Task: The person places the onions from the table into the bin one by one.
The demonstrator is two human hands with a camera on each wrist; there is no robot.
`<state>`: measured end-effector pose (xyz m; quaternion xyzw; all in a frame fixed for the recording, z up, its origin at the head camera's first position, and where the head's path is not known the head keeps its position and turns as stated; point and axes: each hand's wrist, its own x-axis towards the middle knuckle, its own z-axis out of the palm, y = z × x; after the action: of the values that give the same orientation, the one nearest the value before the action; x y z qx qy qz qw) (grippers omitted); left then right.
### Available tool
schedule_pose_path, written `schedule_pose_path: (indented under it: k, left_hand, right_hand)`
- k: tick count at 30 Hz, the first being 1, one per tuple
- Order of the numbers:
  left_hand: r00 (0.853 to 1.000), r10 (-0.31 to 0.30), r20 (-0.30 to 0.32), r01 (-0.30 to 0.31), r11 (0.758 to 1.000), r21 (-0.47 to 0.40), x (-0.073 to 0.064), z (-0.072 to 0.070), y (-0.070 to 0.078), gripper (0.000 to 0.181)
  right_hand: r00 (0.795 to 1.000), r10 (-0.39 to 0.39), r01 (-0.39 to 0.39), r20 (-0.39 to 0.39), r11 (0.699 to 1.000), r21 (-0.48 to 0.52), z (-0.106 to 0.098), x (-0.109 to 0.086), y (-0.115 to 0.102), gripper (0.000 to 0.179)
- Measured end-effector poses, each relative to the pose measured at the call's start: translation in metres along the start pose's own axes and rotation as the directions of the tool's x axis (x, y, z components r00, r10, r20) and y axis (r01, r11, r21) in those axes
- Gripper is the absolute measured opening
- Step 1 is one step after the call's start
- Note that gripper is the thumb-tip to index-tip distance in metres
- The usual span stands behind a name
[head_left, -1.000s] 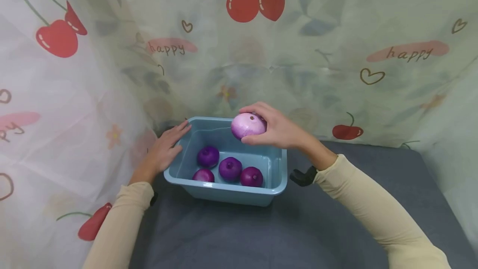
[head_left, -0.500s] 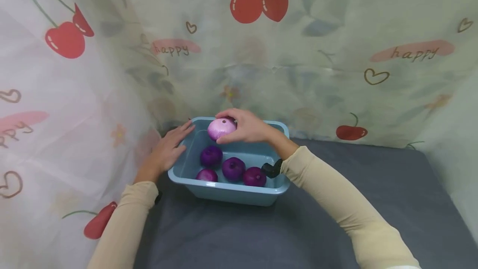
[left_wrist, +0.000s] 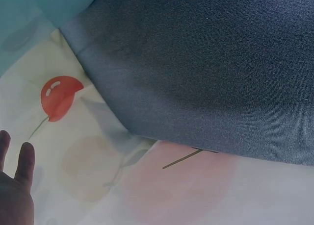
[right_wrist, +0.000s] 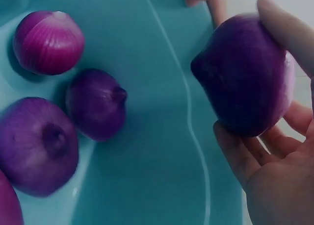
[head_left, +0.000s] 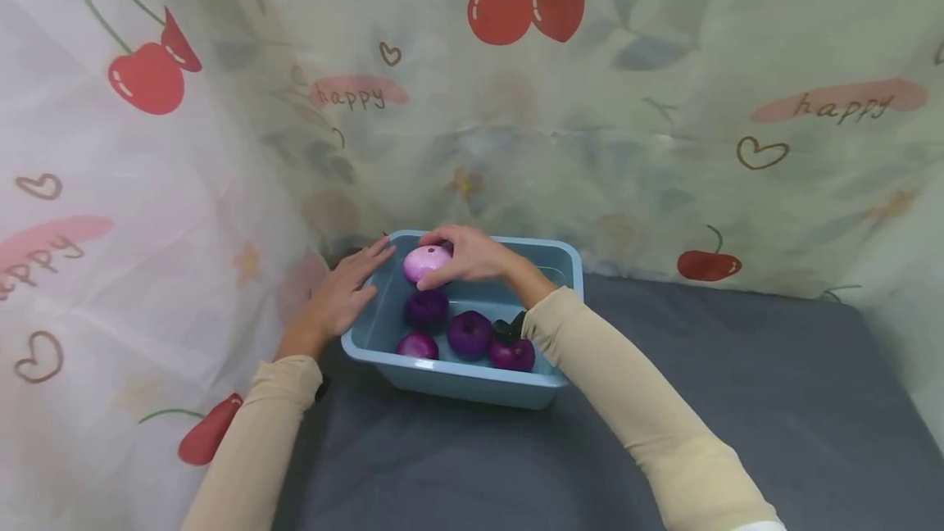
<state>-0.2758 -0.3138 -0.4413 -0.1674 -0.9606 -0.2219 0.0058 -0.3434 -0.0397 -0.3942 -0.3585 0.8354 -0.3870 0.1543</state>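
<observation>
My right hand (head_left: 475,256) grips a purple onion (head_left: 424,265) between thumb and fingers, inside the back left part of a blue plastic basin (head_left: 472,383). In the right wrist view the held onion (right_wrist: 243,75) hangs clear of the others, its pointed end facing left. Several more onions lie on the basin floor, among them a dark one (head_left: 426,310) just below the held one and a brighter one (head_left: 417,345) at the front left. My left hand (head_left: 342,295) rests with straight fingers on the basin's left rim.
The basin stands on a dark grey cloth (head_left: 708,383). Cherry-printed curtains (head_left: 619,105) hang close behind it and along the left side. A black strap (head_left: 509,329) on the right wrist overlaps the front right onion (head_left: 514,355).
My right hand has carried the onion leftward and down, from above the basin's back rim into its back left part. The left hand keeps its place on the rim.
</observation>
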Motion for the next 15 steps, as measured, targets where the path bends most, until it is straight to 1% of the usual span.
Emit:
schedule_pose_path:
  k: [2, 5, 9, 11, 15]
  left_hand:
    - [1.000, 0.011, -0.007, -0.011, 1.000, 0.003, 0.000, 0.000, -0.001, 0.062]
    - [1.000, 0.011, -0.010, -0.011, 1.000, 0.008, 0.002, 0.002, -0.001, 0.062]
    - [1.000, -0.007, 0.002, 0.007, 1.000, 0.005, 0.003, 0.004, 0.000, 0.061]
    - [1.000, -0.019, 0.005, 0.019, 1.000, 0.004, 0.002, 0.004, 0.000, 0.061]
    - [0.999, -0.037, -0.005, 0.037, 0.999, 0.001, 0.002, 0.003, -0.001, 0.062]
  right_hand:
    - [1.000, 0.010, -0.010, 0.014, 1.000, 0.022, 0.006, 0.004, 0.005, 0.079]
    - [0.999, 0.024, -0.025, 0.028, 0.999, 0.041, 0.015, 0.007, 0.013, 0.078]
    - [0.998, 0.058, -0.058, 0.027, 0.998, 0.005, 0.024, 0.007, 0.024, 0.079]
    - [0.997, 0.074, -0.073, 0.030, 0.997, -0.030, 0.026, 0.007, 0.028, 0.079]
    - [0.995, 0.094, -0.092, 0.028, 0.993, -0.070, 0.028, 0.006, 0.035, 0.080]
